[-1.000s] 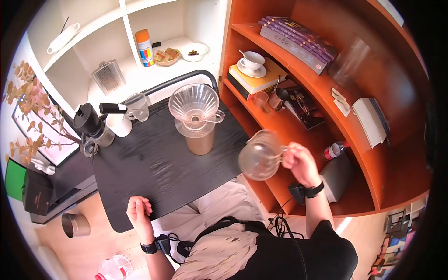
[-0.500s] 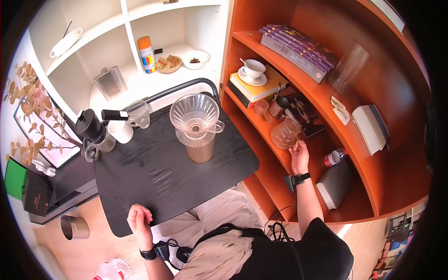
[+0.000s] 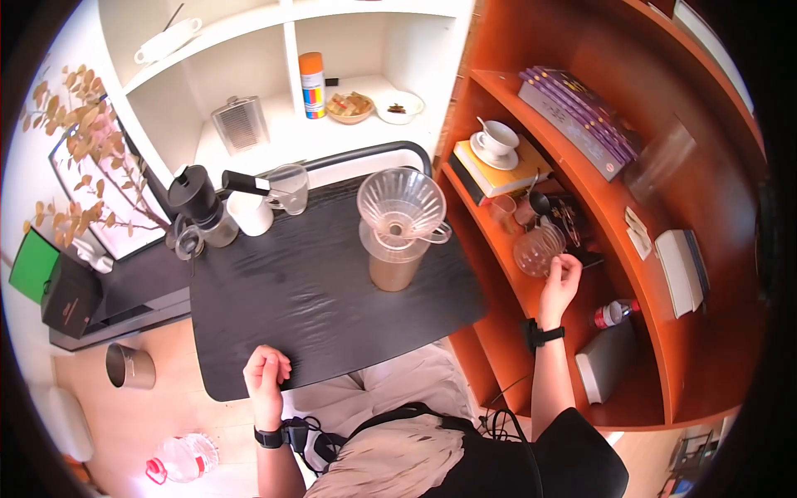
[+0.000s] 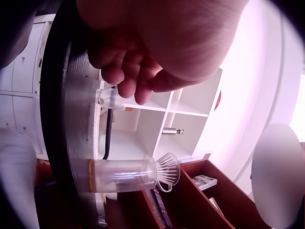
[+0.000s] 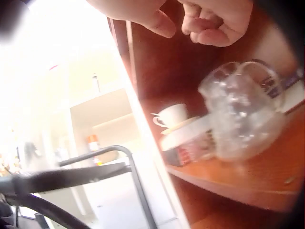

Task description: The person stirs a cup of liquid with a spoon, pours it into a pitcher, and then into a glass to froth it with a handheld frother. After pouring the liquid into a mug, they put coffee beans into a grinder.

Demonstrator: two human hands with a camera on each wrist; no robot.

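Observation:
A clear glass pitcher with a handle (image 5: 243,119) stands on the middle shelf of the reddish-brown bookcase. My right hand (image 3: 559,289) is beside its handle in the head view; the right wrist view shows the hand (image 5: 209,21) apart from the glass, thumb and fingers separated and loosely curled around nothing. By the front edge of the black table (image 3: 315,324) is my left hand (image 3: 267,378), idle with loosely bent fingers. A clear ribbed coffee dripper (image 3: 402,203) sits on a tall brownish canister (image 3: 393,274) at the table's right.
Near the pitcher are a cup and saucer (image 3: 498,141) on books and a small dark metal jug (image 3: 531,207). A coffee grinder (image 3: 199,199), white mug (image 3: 250,214) and glass cup (image 3: 290,187) line the table's back left. A drink bottle (image 3: 614,314) lies in the lower shelf.
My right hand has carried the pitcher from beside the table rightward onto the shelf and let go of it. The head view has turned; my left hand stays by the table edge.

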